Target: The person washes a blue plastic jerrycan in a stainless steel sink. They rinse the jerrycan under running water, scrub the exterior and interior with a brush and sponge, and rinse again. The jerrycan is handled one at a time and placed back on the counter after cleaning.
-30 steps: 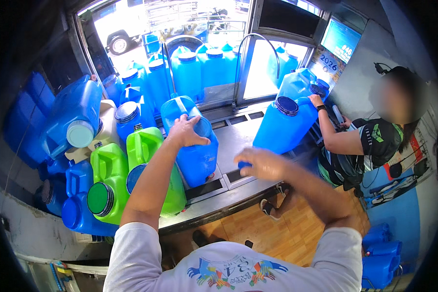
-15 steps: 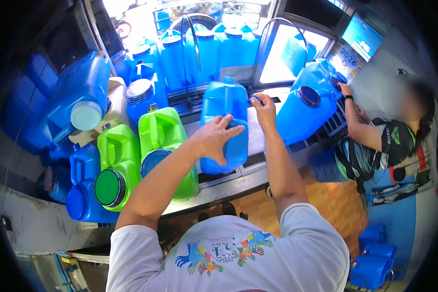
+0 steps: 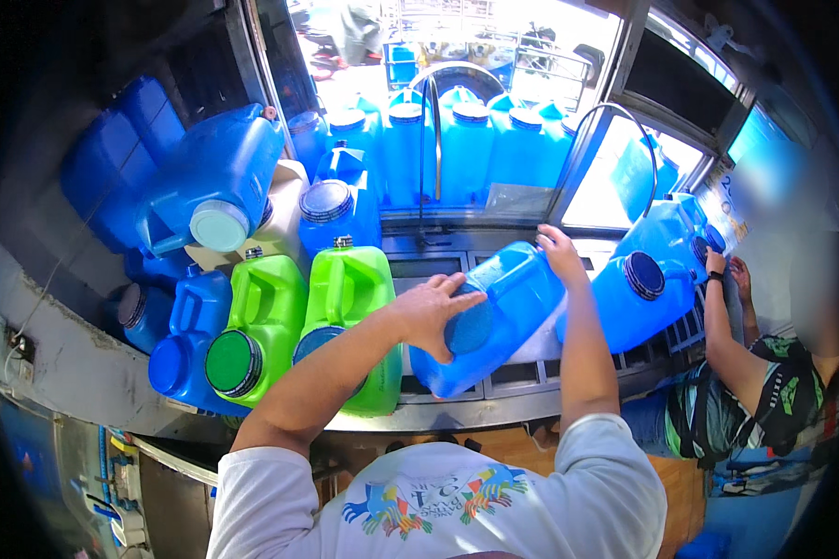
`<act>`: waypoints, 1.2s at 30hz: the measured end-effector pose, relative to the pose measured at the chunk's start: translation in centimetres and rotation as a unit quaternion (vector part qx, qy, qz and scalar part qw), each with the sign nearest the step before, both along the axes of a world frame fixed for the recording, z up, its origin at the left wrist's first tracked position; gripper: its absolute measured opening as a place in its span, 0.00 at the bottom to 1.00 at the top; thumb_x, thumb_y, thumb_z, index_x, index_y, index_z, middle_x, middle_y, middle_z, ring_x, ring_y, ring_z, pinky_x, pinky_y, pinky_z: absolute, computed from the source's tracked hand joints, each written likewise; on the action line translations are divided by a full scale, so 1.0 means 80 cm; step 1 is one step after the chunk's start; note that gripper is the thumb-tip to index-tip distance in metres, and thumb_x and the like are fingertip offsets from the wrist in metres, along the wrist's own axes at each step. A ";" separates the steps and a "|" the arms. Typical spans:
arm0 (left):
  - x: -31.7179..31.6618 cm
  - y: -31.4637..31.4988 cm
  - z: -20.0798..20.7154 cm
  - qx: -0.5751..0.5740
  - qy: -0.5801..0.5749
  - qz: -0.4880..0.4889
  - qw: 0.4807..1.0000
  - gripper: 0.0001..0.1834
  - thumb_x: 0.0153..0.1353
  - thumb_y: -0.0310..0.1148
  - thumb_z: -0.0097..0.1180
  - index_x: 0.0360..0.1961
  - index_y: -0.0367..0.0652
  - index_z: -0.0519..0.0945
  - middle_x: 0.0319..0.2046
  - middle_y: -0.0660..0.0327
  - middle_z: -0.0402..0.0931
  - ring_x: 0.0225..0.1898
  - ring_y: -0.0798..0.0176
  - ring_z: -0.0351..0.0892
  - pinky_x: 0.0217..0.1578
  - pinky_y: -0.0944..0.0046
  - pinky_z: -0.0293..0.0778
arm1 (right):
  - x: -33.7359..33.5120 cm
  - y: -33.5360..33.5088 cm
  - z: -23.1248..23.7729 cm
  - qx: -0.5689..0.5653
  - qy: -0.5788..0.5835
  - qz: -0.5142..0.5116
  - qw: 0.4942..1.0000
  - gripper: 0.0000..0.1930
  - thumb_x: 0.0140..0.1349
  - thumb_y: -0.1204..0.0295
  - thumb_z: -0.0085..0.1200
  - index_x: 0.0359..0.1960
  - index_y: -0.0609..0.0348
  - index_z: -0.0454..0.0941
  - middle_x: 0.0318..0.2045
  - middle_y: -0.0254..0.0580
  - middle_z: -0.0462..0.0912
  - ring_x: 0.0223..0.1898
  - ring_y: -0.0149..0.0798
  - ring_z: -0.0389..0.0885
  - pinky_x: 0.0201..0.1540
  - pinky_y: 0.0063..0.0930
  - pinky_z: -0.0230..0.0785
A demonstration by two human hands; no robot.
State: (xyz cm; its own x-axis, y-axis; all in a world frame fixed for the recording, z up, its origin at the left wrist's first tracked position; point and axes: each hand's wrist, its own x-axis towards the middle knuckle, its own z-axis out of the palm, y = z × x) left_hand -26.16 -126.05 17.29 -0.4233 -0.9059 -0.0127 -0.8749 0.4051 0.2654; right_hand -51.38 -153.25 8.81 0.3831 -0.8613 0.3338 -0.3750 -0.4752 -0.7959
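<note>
Head | left hand [image 3: 427,311] spread wide on tilted blue jug [image 3: 517,303] | right hand [image 3: 561,256] at top, grip unclear | best steadied both ends

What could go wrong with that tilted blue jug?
It might slip: the left hand is spread over its round cap, and the right hand is at its far end.
Swinging, the tilted blue jug could bump the nearest green jug or the dark-capped blue jug.
</note>
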 end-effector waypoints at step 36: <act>0.056 -0.064 -0.003 0.003 -0.003 0.115 0.993 0.66 0.30 0.55 0.77 0.76 0.63 0.59 0.74 0.39 0.51 0.71 0.33 0.58 0.68 0.44 0.63 | -0.107 0.150 0.064 0.230 0.270 -0.055 0.933 0.27 0.61 0.51 0.59 0.49 0.65 0.77 0.32 0.52 0.84 0.34 0.51 0.86 0.41 0.42 0.77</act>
State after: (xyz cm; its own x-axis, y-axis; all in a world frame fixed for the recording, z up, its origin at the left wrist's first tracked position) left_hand -21.71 -131.21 17.05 -0.2057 -0.9784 -0.0195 -0.9456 0.1936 0.2613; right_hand -59.91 -141.25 13.94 0.2892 -0.9102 -0.2966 -0.8066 -0.0647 -0.5876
